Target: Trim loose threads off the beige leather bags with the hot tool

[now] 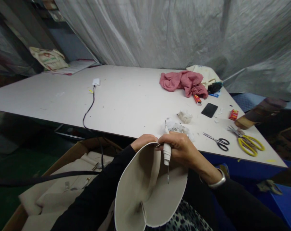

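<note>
My left hand (144,141) is partly hidden behind a large, curved beige sheet piece (133,179) and is closed on its upper edge. The sheet is folded round into a hollow shape over my lap, with a seam down its inside. In my right hand (181,149) is a thin tool with a white-wrapped handle (167,150). Slender metal sticks out at the tool's top and bottom, and its lower tip lies over the inside of the sheet. The fingertips of my right hand also meet the sheet's top edge, close to my left hand.
A white table (126,102) stands ahead, with black-handled scissors (217,141), yellow-handled scissors (248,142), a red cloth (184,82) and small red boxes (233,114). At left a cardboard box (70,150) holds more beige pieces (56,199). A black cable (89,110) hangs over the table edge.
</note>
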Motion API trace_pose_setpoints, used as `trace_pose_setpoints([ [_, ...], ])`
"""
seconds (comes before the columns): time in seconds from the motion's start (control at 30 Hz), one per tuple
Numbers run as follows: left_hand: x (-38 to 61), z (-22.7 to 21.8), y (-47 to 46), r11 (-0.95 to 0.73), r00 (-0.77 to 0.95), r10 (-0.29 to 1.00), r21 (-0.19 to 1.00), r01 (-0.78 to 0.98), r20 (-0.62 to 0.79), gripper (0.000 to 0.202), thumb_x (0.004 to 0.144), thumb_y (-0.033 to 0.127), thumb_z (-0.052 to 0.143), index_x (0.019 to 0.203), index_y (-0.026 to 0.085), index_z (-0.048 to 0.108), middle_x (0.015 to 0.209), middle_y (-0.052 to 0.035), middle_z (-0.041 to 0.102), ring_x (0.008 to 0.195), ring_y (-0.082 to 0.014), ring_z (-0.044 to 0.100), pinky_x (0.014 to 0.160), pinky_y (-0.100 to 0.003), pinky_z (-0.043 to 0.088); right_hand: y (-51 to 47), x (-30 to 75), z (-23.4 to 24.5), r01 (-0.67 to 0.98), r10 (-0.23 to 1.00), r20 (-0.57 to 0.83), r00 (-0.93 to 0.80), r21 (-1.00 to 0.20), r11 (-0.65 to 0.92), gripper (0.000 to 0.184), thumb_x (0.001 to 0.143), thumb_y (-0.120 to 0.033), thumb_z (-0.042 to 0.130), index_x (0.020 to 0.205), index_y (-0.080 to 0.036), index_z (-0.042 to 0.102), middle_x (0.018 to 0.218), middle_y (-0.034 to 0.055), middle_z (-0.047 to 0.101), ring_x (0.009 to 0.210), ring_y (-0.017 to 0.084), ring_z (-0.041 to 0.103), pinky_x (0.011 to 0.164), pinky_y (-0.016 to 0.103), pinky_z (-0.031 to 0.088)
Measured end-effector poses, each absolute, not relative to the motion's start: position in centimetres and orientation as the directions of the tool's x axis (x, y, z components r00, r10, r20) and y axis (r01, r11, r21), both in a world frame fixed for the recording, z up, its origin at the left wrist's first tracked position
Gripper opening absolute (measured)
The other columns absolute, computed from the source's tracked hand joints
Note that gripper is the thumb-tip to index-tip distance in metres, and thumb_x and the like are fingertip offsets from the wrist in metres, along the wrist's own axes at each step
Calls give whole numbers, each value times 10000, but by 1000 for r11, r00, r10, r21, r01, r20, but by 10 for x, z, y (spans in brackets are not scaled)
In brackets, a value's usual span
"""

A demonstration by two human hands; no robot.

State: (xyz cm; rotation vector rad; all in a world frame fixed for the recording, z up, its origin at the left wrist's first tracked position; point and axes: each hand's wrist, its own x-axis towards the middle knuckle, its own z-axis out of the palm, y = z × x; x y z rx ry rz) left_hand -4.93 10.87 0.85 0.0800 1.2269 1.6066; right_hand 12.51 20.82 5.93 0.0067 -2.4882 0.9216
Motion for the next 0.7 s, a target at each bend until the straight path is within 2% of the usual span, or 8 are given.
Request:
trace_pose_setpoints([
  [0.07, -53, 12, 103, 94, -446, 785, 794, -600, -430, 24, 792, 163, 768, 806, 168, 788, 727, -29, 735, 815, -210, 678, 764, -262, 513, 205, 124, 54, -123, 261, 409, -874, -707, 696, 133, 919, -324, 726, 839, -217, 736, 681, -20, 646, 625, 117, 567, 619, 247, 403],
  [0.17, -60, 22, 89, 28, -378, 908, 925, -378, -182, 289, 766, 337, 845, 947, 116, 800, 953, -103, 767, 898, -221, 669, 867, -277, 507, 198, 125, 45, -77, 333, 384, -861, -746, 662, 211, 913, -382, 740, 803, -203, 715, 685, -16, 646, 619, 117, 566, 612, 244, 403],
  [0.23, -61, 33, 79, -3, -228, 972, 974, -226, -50, 479, 784, 510, 809, 1038, 103, 797, 1068, -151, 760, 1006, -283, 672, 941, -338, 499, 193, 125, 39, -53, 389, 393, -833, -757, 652, 226, 918, -405, 733, 811, -206, 717, 686, -12, 648, 622, 124, 566, 611, 244, 408],
  [0.27, -61, 39, 75, 3, -149, 988, 985, -170, -29, 513, 780, 534, 805, 1060, 104, 798, 1095, -159, 759, 1055, -314, 669, 971, -362, 489, 191, 125, 36, -41, 419, 395, -818, -765, 642, 235, 926, -412, 721, 813, -206, 718, 680, -10, 647, 617, 126, 566, 608, 244, 411],
  [0.33, -57, 49, 68, 31, -24, 999, 997, -71, -33, 476, 766, 454, 835, 1107, 125, 796, 1145, -147, 761, 1148, -347, 654, 1030, -377, 460, 187, 126, 33, -17, 467, 391, -793, -781, 625, 259, 943, -424, 693, 810, -203, 719, 661, -4, 641, 598, 130, 565, 593, 244, 412],
  [0.4, -51, 56, 64, 57, 9, 998, 998, -4, -57, 416, 769, 320, 836, 1149, 158, 790, 1180, -120, 761, 1199, -341, 645, 1060, -363, 441, 184, 126, 29, 1, 493, 378, -784, -793, 610, 270, 951, -427, 675, 810, -202, 719, 650, 1, 639, 583, 133, 564, 580, 243, 411],
  [0.53, -37, 60, 64, 90, -150, 986, 988, 123, -71, 293, 799, 184, 778, 1090, 186, 812, 1129, -90, 774, 1111, -296, 673, 1029, -338, 450, 183, 125, 22, 9, 533, 343, -773, -835, 550, 257, 940, -430, 682, 816, -207, 712, 642, -3, 626, 584, 138, 560, 566, 240, 411],
  [0.7, -30, 54, 73, 109, -216, 974, 973, 204, -64, 159, 823, 204, 755, 953, 176, 840, 1008, -91, 773, 994, -269, 673, 963, -332, 467, 183, 129, 14, -17, 554, 288, -781, -897, 442, 233, 959, -398, 664, 843, -201, 706, 652, -14, 615, 615, 133, 563, 586, 239, 415],
])
